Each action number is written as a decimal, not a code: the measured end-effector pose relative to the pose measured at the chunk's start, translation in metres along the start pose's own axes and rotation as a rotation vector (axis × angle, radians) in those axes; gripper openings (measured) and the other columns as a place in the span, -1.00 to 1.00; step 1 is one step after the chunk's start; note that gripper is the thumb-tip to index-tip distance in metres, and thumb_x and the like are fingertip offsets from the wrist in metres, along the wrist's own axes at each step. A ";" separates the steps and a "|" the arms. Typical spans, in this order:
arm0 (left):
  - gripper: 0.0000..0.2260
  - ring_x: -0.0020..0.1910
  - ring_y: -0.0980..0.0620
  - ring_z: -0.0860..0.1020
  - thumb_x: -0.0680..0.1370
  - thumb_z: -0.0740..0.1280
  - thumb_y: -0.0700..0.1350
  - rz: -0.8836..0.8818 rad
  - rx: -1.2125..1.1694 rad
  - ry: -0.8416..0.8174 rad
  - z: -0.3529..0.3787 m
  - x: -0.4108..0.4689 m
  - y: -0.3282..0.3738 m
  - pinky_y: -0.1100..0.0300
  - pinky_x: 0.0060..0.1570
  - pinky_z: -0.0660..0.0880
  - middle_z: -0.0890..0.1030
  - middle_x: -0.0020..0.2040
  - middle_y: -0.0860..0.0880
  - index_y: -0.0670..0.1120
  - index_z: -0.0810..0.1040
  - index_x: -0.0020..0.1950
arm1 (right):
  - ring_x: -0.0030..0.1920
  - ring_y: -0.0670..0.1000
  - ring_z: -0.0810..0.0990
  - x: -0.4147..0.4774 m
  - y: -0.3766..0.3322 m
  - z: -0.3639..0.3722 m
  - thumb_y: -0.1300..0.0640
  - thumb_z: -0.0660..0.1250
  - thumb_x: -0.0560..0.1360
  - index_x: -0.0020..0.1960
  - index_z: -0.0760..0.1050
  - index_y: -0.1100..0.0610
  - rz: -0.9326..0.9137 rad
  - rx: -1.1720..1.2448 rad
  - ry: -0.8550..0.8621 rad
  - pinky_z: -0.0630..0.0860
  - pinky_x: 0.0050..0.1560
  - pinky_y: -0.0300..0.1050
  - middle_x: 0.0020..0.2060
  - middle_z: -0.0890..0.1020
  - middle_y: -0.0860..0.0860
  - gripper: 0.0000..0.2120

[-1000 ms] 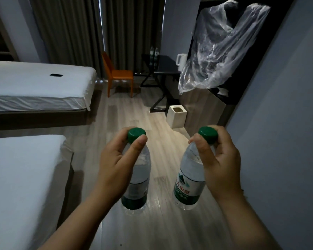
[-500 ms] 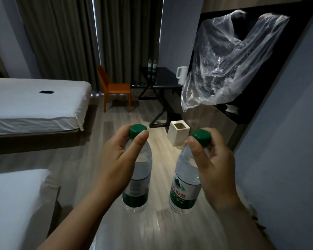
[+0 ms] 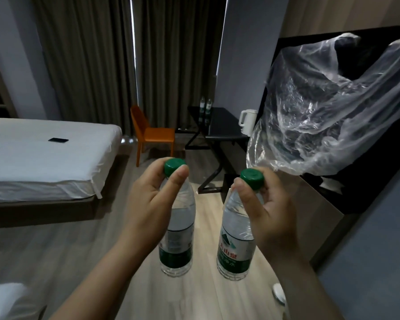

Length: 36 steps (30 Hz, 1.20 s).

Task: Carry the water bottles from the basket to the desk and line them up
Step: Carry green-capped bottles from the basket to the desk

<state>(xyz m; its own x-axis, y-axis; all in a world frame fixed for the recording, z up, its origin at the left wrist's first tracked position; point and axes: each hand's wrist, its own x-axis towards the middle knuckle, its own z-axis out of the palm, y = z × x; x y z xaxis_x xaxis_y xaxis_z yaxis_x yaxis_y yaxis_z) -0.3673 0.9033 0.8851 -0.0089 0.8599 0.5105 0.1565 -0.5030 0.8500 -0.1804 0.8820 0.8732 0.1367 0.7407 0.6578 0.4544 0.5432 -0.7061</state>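
Head camera looked down at two hands held out over the pale wooden floor [image 3: 194, 296]. The left hand [image 3: 148, 204] pinched the green cap of a clear plastic water bottle with a green label [image 3: 179, 227]. Its thumb and fingers were curled round the top, and the bottle hung straight down. The right hand [image 3: 270, 211] held a second clear green-capped bottle [image 3: 234, 245] the same way. The two bottles hung side by side and did not touch.

Both were up in the air, well apart from the dark table [image 3: 219, 125] at the far end of the room. Two small clear bottles [image 3: 205, 106] stood close together near the far left corner of that table. A white kettle [image 3: 247, 122] stood at its right edge. The basket was not in view.

It looked like the job was partly done. These two bottles had yet to reach the table, be set down and go in line with the others. I could not tell if more bottles waited in the basket.
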 end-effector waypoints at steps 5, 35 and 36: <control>-0.72 -0.12 0.02 0.57 0.49 0.24 0.11 0.017 -0.046 -0.022 0.005 0.107 -0.054 -0.02 -0.03 0.52 0.59 -0.17 -0.01 -0.08 0.57 -0.03 | -0.22 -0.08 0.59 0.090 0.058 0.051 -0.15 0.24 0.50 -0.08 0.45 0.03 -0.020 -0.065 0.050 0.48 -0.22 -0.31 -0.27 0.60 -0.05 -0.75; -0.78 -0.20 0.13 0.58 0.51 0.25 0.13 0.137 -0.015 0.065 0.146 0.609 -0.289 0.36 -0.24 0.51 0.61 -0.20 0.01 0.02 0.57 -0.11 | -0.20 -0.07 0.60 0.552 0.381 0.178 -0.09 0.28 0.54 -0.09 0.47 -0.03 -0.116 0.027 -0.004 0.42 -0.25 -0.45 -0.23 0.60 -0.07 -0.86; -0.79 -0.20 0.12 0.58 0.52 0.25 0.12 0.138 -0.012 0.073 0.150 0.622 -0.296 0.35 -0.23 0.51 0.61 -0.20 0.01 0.02 0.57 -0.12 | -0.19 -0.08 0.60 0.563 0.390 0.181 -0.09 0.28 0.54 -0.09 0.47 -0.03 -0.114 0.026 -0.011 0.42 -0.25 -0.46 -0.23 0.61 -0.07 -0.87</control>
<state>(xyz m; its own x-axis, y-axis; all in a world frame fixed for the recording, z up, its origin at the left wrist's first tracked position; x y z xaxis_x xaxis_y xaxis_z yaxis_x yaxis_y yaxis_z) -0.2707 1.5999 0.9311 -0.0597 0.7738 0.6306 0.1491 -0.6177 0.7721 -0.0856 1.5831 0.9206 0.0760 0.6780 0.7311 0.4430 0.6340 -0.6339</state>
